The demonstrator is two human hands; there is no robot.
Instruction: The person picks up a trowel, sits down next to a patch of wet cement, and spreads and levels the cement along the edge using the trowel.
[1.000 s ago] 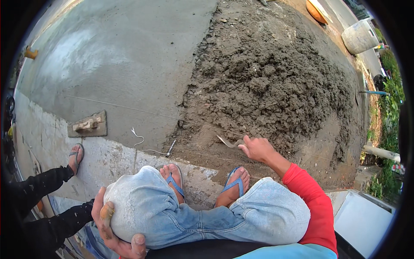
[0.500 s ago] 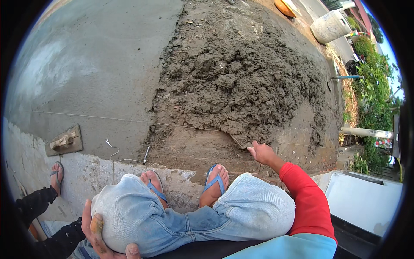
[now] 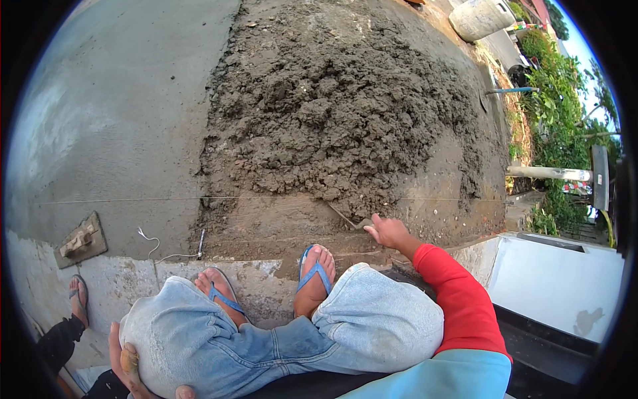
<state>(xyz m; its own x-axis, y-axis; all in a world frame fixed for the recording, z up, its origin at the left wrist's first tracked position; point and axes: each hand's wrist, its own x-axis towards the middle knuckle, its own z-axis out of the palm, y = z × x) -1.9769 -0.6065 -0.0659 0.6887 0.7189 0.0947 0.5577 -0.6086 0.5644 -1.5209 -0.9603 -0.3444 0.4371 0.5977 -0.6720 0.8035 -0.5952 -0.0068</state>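
My right hand (image 3: 388, 233) is closed round the handle of a trowel (image 3: 341, 215). Its thin blade is angled left, against the lower edge of a heap of wet mortar (image 3: 345, 113). Part of the blade is hidden by mortar. A taut string (image 3: 259, 197) runs across the work just above the blade. My left hand (image 3: 129, 366) lies spread over my left knee, partly cut off by the picture's lower edge, and holds no tool. A brownish patch covers one of its fingers. Smoothed grey mortar (image 3: 126, 120) stretches left of the heap.
A float (image 3: 83, 241) lies on the smooth mortar at left, near another person's sandalled foot (image 3: 78, 298). A short metal pin (image 3: 201, 245) with a loose cord stands by the concrete edge (image 3: 252, 269). At right are a white box-like surface (image 3: 551, 279), a pole (image 3: 548, 173) and a whitish drum (image 3: 480, 18).
My view has swung slightly, so most of the scene sits further left. My right hand keeps the trowel at the heap's lower edge; my left hand stays on the knee.
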